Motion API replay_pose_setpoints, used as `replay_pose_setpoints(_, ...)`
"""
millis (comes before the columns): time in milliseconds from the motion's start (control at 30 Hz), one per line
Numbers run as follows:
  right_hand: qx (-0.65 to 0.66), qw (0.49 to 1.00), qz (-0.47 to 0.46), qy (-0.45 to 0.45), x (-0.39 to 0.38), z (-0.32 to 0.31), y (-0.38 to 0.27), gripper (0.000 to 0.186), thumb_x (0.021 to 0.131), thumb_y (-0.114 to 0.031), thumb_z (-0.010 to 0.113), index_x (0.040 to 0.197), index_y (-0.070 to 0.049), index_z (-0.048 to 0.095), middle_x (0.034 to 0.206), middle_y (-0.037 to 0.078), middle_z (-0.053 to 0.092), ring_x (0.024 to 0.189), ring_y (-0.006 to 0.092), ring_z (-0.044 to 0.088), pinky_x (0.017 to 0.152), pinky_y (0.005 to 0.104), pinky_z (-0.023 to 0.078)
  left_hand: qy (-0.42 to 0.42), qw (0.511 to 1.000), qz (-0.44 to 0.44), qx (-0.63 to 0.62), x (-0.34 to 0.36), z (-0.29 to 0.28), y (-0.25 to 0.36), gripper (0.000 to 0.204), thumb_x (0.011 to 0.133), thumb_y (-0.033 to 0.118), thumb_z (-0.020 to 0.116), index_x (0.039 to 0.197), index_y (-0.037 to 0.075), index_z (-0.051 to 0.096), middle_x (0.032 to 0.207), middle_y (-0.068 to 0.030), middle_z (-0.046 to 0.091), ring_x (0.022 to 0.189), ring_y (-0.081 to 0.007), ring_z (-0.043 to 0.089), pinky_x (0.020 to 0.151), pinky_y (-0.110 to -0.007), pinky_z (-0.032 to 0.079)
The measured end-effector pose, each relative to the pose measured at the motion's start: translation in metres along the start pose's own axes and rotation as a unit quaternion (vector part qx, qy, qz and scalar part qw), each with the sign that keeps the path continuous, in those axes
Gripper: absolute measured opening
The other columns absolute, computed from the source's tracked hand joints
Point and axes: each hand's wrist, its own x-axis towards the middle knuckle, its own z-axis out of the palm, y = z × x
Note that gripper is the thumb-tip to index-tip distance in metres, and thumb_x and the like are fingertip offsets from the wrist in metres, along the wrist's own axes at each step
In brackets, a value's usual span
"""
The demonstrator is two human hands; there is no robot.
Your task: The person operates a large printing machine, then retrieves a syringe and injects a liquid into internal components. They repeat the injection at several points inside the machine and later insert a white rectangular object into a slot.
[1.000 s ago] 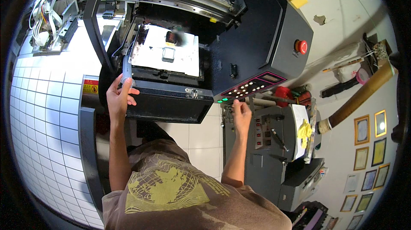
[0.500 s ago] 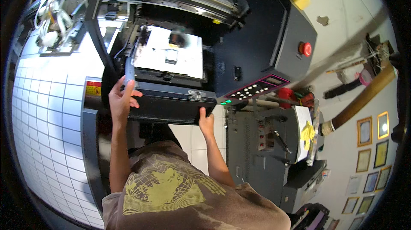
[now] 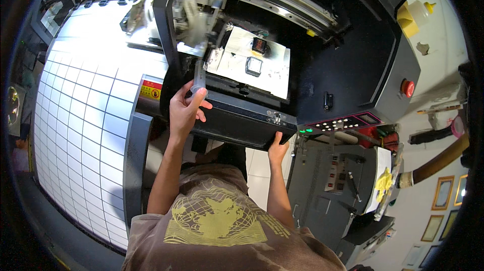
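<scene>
My left hand [image 3: 185, 109] is closed round a clear plastic syringe [image 3: 199, 78], which points up into the open bay of a large flatbed printer. At the far right corner of the printer's black front flap [image 3: 237, 126], my right hand [image 3: 277, 149] grips the edge, thumb on top. Behind the flap lies a stained white sheet [image 3: 275, 77]. On it sit a dark square block [image 3: 259, 45] and a pale, black-rimmed square piece [image 3: 253, 66]. A print carriage with white tubes [image 3: 199, 24], smeared by motion, is just beyond the syringe tip.
A white gridded print bed [image 3: 80, 135] stretches along the left, beside a dark frame post [image 3: 169, 24]. The control panel [image 3: 343, 123] and a red stop button [image 3: 407, 88] are on the right. Below them stands a grey cabinet [image 3: 317, 180] with a yellow cloth [image 3: 384, 183].
The view has swung, so the scene sits further right. The tubed carriage has travelled right past the frame post into the bay. Both hands keep their holds on syringe and flap.
</scene>
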Motion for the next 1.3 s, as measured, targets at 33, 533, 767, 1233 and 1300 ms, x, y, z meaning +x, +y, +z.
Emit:
replay_pose_setpoints(33,-0.008,1.000,0.013,-0.009,0.000,-0.001,0.000,0.041,0.101,-0.031,0.058,0.101,0.009,0.068,0.091,0.018,0.073,0.084,0.0268,0.069,0.075,0.0399,0.052,0.004,1.000,0.001,0.006,0.000,0.000,-0.001,0.063,0.094,0.028,0.072,0.135,-0.013,0.049,0.074,-0.0133,0.071,0.051,-0.0098,0.064,0.042,-0.019,0.044)
replay_pose_setpoints(533,0.014,1.000,0.012,0.024,-0.004,0.003,-0.019,0.043,0.102,-0.032,0.058,0.102,0.010,0.066,0.092,0.018,0.071,0.084,0.0251,0.064,0.077,0.0387,0.050,0.012,1.000,0.009,-0.014,0.001,0.002,-0.002,0.062,0.093,0.024,0.072,0.136,-0.013,0.048,0.075,-0.0136,0.072,0.051,-0.0097,0.064,0.042,-0.019,0.043)
replay_pose_setpoints(767,0.008,0.999,0.011,0.037,-0.004,0.005,-0.020,0.043,0.103,-0.033,0.058,0.106,0.010,0.064,0.095,0.017,0.070,0.084,0.0255,0.064,0.077,0.0394,0.050,0.002,1.000,-0.009,0.021,0.002,-0.001,0.000,0.062,0.095,0.029,0.070,0.138,-0.010,0.049,0.078,-0.0154,0.072,0.045,-0.0109,0.061,0.041,-0.020,0.043)
replay_pose_setpoints(1233,-0.014,0.999,0.044,0.019,-0.005,0.003,-0.017,0.050,0.103,-0.040,0.056,0.112,0.009,0.062,0.102,0.017,0.068,0.091,0.0260,0.063,0.083,0.0397,0.049,0.009,1.000,-0.005,0.014,0.003,-0.003,-0.004,0.067,0.092,0.027,0.074,0.135,-0.017,0.048,0.080,-0.0151,0.072,0.059,-0.0122,0.069,0.041,-0.020,0.047)
replay_pose_setpoints(1300,-0.025,0.998,0.058,0.010,-0.005,0.001,-0.018,0.054,0.103,-0.043,0.056,0.114,0.009,0.061,0.105,0.018,0.067,0.094,0.0269,0.062,0.085,0.0400,0.049,0.013,1.000,-0.001,0.001,0.003,-0.001,-0.005,0.066,0.092,0.027,0.074,0.135,-0.016,0.048,0.079,-0.0145,0.072,0.058,-0.0120,0.069,0.041,-0.020,0.046)
